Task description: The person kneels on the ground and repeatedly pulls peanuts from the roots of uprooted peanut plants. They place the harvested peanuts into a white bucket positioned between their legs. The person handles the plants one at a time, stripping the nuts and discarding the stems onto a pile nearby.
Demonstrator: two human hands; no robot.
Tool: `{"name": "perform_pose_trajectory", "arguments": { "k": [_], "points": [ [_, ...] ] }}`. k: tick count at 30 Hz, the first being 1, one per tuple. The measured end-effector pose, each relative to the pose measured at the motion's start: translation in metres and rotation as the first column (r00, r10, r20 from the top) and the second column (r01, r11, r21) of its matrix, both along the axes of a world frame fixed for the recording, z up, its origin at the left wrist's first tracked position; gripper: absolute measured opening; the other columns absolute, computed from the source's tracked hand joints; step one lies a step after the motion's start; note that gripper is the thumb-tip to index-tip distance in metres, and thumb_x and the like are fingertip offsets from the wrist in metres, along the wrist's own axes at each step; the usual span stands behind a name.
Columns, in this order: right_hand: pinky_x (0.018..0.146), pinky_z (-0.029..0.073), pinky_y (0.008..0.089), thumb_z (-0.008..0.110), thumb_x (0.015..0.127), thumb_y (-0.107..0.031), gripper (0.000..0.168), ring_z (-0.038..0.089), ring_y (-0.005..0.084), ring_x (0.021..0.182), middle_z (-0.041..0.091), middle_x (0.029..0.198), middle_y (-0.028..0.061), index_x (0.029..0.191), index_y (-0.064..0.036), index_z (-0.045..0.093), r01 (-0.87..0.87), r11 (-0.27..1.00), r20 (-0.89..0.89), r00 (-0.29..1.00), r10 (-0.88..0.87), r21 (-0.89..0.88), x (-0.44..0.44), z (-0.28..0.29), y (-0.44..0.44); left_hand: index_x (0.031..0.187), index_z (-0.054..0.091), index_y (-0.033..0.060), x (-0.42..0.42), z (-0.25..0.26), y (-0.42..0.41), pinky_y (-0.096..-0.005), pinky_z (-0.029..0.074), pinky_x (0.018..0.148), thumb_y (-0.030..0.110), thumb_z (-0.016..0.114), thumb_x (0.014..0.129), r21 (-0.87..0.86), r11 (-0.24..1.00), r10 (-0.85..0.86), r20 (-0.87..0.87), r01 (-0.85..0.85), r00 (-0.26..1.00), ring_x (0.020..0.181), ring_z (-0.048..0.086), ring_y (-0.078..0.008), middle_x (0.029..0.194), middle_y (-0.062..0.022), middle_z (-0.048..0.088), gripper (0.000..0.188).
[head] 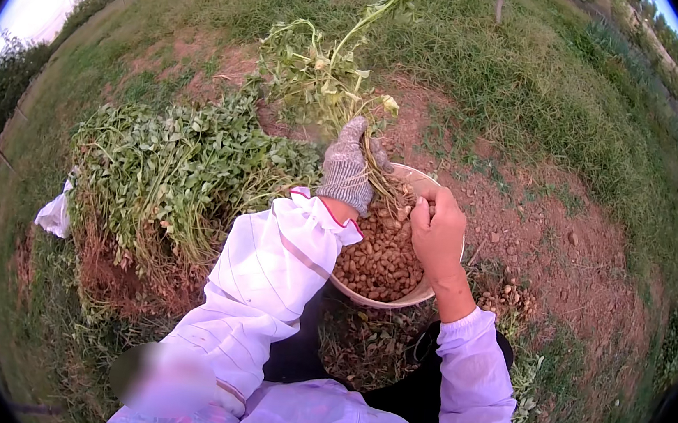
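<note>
A bunch of uprooted peanut plants [328, 74] is gripped in my left hand [350, 166], which wears a grey knit glove. Its leaves point away from me, while the roots and pods [399, 202] hang over a pale round tub [388, 304]. Loose peanuts in their shells [381, 256] lie inside that tub. Bare and curled, my right hand [441, 231] is at the tub's right rim, beside the roots. Thumb and fingertips are pinched together near the pods; whether a pod is between them is hard to see.
To the left lies a large heap of peanut plants [187, 177], its roots [128, 270] towards me. A white bag [56, 211] pokes out behind it. Right of the tub, more pods on roots [509, 300] rest on reddish soil [546, 245]. Grass [514, 75] spreads beyond.
</note>
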State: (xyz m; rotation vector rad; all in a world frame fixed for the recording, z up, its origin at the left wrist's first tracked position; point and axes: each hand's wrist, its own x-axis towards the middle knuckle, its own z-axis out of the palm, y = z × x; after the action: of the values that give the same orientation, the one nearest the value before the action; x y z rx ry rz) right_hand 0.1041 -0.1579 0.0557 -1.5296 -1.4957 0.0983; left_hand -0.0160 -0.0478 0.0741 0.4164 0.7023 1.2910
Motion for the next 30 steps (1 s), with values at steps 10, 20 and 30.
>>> {"name": "perform_pose_trajectory", "arguments": {
  "k": [10, 20, 30],
  "points": [
    [0.061, 0.046, 0.0376, 0.057, 0.076, -0.005, 0.014, 0.056, 0.0315, 0.068, 0.057, 0.076, 0.0148, 0.09, -0.001, 0.056, -0.213, 0.94, 0.363, 0.926, 0.107, 0.266, -0.007, 0.021, 0.005, 0.068, 0.052, 0.0052, -0.003, -0.002, 0.002, -0.0359, 0.044, 0.041, 0.03, 0.057, 0.085, -0.007, 0.996, 0.091, -0.041, -0.092, 0.995, 0.041, 0.049, -0.0212, 0.051, -0.0073, 0.05, 0.031],
    [0.046, 0.038, 0.0232, 0.053, 0.084, -0.016, 0.016, 0.049, 0.0076, 0.053, 0.057, 0.071, 0.0028, 0.089, -0.001, 0.059, -0.103, 0.991, -0.87, 0.493, -0.023, -0.085, 0.003, -0.014, 0.02, 0.073, 0.05, 0.0077, 0.001, -0.002, 0.001, -0.0357, 0.043, 0.041, 0.026, 0.056, 0.086, 0.032, 0.998, 0.046, 0.039, -0.047, 0.998, 0.043, 0.047, -0.0194, 0.054, -0.0038, 0.046, 0.023],
    [0.065, 0.049, 0.0323, 0.064, 0.078, -0.021, 0.027, 0.062, 0.0206, 0.072, 0.063, 0.085, 0.0136, 0.091, 0.003, 0.062, -0.211, 0.933, -0.276, 0.952, 0.129, -0.291, 0.043, 0.0, 0.021, 0.072, 0.047, 0.0142, -0.021, 0.017, 0.001, -0.0302, 0.034, 0.045, 0.035, 0.05, 0.09, 0.019, 0.996, -0.088, 0.098, 0.087, 0.991, 0.042, 0.037, -0.0134, 0.052, 0.0038, 0.038, 0.027]
  ]
}}
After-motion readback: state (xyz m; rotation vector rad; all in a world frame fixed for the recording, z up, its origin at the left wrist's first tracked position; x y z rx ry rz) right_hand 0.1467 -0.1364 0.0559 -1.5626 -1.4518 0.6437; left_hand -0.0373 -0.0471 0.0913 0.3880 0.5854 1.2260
